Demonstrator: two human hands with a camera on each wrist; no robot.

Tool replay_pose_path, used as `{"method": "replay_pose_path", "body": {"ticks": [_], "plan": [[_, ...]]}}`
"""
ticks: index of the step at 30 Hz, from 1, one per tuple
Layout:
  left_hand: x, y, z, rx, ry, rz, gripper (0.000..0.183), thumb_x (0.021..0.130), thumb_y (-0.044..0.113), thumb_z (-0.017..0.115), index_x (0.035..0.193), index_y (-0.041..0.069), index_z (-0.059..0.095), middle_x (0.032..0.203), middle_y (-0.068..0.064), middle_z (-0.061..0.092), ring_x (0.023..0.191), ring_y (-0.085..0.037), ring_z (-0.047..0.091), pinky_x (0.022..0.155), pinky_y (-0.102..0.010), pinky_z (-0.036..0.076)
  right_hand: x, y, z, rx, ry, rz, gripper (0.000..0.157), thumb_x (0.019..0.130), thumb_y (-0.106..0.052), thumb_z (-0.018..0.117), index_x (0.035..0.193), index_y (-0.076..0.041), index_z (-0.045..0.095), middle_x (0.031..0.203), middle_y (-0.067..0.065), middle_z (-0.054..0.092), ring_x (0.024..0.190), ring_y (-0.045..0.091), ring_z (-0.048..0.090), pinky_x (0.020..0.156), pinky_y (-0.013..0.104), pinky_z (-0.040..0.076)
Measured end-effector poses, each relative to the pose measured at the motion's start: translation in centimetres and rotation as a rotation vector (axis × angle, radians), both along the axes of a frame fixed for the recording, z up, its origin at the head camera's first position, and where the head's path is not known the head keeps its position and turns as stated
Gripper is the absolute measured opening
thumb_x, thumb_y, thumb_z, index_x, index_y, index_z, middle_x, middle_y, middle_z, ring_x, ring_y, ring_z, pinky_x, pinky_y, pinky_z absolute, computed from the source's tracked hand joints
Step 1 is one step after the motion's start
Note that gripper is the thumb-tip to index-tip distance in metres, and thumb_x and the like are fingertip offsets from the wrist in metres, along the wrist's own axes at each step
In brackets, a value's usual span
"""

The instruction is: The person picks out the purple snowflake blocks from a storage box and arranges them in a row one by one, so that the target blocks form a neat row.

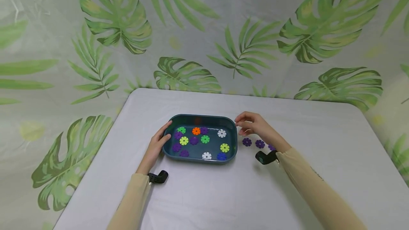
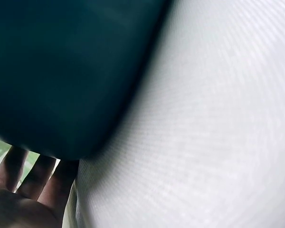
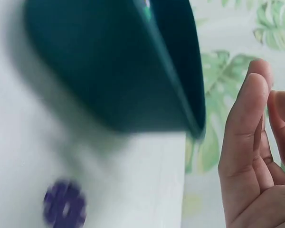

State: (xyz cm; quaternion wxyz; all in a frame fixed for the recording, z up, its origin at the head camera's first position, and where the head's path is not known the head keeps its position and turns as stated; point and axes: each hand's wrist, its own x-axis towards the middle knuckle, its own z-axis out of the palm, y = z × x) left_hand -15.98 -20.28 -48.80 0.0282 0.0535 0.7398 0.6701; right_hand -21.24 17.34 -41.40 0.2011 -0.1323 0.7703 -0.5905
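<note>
A dark teal tray (image 1: pixel 199 159) holds several notched, snowflake-shaped plastic discs, among them an orange disc (image 1: pixel 196 131), a green disc (image 1: pixel 205 139), a yellow disc (image 1: pixel 224 147) and a white disc (image 1: pixel 222 133). My left hand (image 1: pixel 158 143) grips the tray's left end, thumb over the rim; in the left wrist view its fingers (image 2: pixel 47 183) lie along the outer wall. By the right rim is my right hand (image 1: pixel 254 125), fingers loosely bent. Nothing shows between its thumb and fingers (image 3: pixel 244 123) in the right wrist view.
Outside the tray, to its right, a purple disc (image 1: pixel 247 142), another purple disc (image 1: pixel 260 144) and a partly covered purple disc (image 1: pixel 271 147) lie in a row. The table (image 1: pixel 198 198) has a white cover. A leaf-patterned cloth (image 1: pixel 191 38) hangs behind it.
</note>
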Motion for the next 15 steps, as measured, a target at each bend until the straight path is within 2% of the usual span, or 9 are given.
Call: {"method": "replay_pose_path", "body": {"ticks": [6,9,12,15], "plan": [[0.6,0.4,1.7,0.005,0.001,-0.015,0.049,0.101,0.008,0.046,0.148,0.007,0.035,0.155,-0.007,0.027,0.144,-0.022,0.014,0.115,-0.045,0.011,-0.8,-5.3,0.3,-0.033,-0.042,0.106,0.023,0.098,-0.012,0.053,0.114,0.005,0.055,0.115,0.03,0.056,0.075,0.024,0.062,0.068,0.032,0.055],[0.4,0.3,1.2,0.0,-0.002,-0.008,0.048,0.101,0.008,0.046,0.148,0.009,0.036,0.155,-0.006,0.027,0.143,-0.021,0.014,0.115,-0.045,0.011,-1.2,-7.5,0.0,-0.029,-0.053,0.154,0.023,0.098,-0.011,0.052,0.114,0.006,0.056,0.115,0.029,0.056,0.078,0.032,0.062,0.069,0.035,0.056],[0.0,0.1,0.2,-0.015,-0.001,0.001,0.048,0.101,0.009,0.046,0.148,0.013,0.037,0.155,-0.003,0.028,0.143,-0.019,0.015,0.115,-0.045,0.011,-1.4,-9.3,-0.5,-0.014,-0.06,0.194,0.025,0.098,-0.01,0.051,0.115,0.008,0.056,0.115,0.03,0.057,0.082,0.041,0.061,0.073,0.043,0.056],[-0.3,-0.1,-0.5,-0.017,0.011,0.008,0.048,0.101,0.01,0.046,0.148,0.017,0.039,0.154,0.0,0.029,0.143,-0.017,0.016,0.115,-0.045,0.011,-1.6,-10.7,-1.2,0.006,-0.081,0.229,0.027,0.098,-0.008,0.051,0.118,0.009,0.055,0.115,0.031,0.057,0.084,0.04,0.061,0.076,0.046,0.055]]}}
